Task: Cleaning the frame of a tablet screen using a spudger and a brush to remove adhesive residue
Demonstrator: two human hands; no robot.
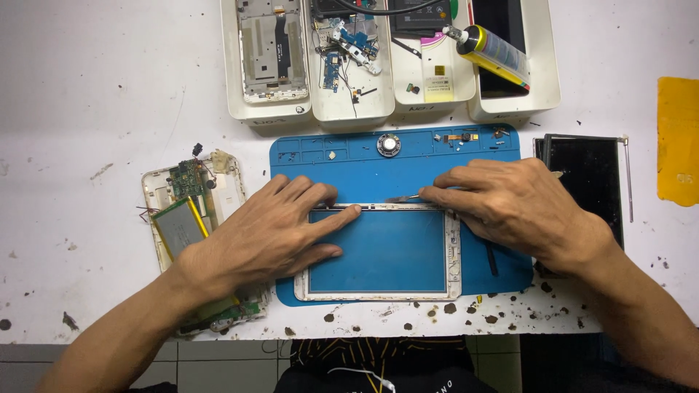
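Observation:
A white tablet frame [378,290] with an empty middle lies on a blue work mat [408,164]. My left hand [269,233] rests flat on the frame's left part, its index finger stretched along the top edge. My right hand [510,207] grips a thin metal prying tool [403,198], whose tip touches the frame's top edge. The tool's handle is hidden under the fingers.
An opened tablet back with circuit board and battery [182,218] lies left of the mat. A dark screen panel [590,178] lies to the right, with a yellow pad [677,142] beyond it. White trays [349,109] with phone parts and a glue tube [495,54] stand behind.

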